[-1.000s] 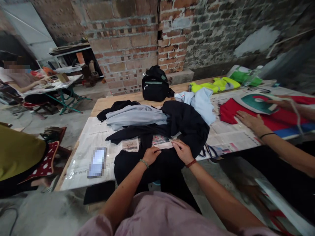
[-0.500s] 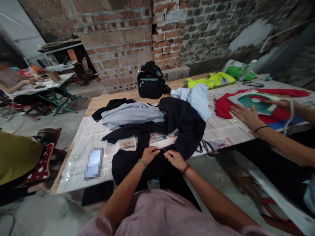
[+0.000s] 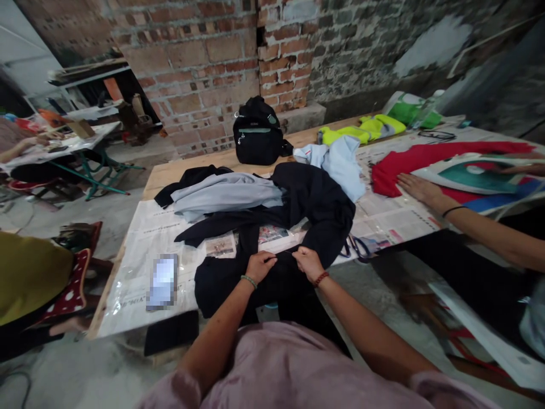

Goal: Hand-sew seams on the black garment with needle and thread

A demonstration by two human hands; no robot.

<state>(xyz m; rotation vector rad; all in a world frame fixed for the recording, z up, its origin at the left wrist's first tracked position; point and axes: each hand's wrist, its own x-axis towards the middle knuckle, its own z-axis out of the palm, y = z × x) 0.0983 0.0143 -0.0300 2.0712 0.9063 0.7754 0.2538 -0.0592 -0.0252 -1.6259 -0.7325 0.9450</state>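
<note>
A black garment lies spread over the newspaper-covered table and hangs over its near edge. My left hand pinches the black cloth at that edge, a green bead bracelet on its wrist. My right hand, with a red-brown bracelet, grips the same cloth a few centimetres to the right. Both fists are closed on the fabric. Whether a needle is between the fingers is too small to tell.
A grey garment, a light blue one, a black bag and yellow-green cloth lie further back. Scissors rest right of my hands, a phone to the left. Another person's hand presses red cloth.
My two hands have drawn closer together and closed into fists on the black cloth at the table edge. The other person's hand has slid over the red cloth.
</note>
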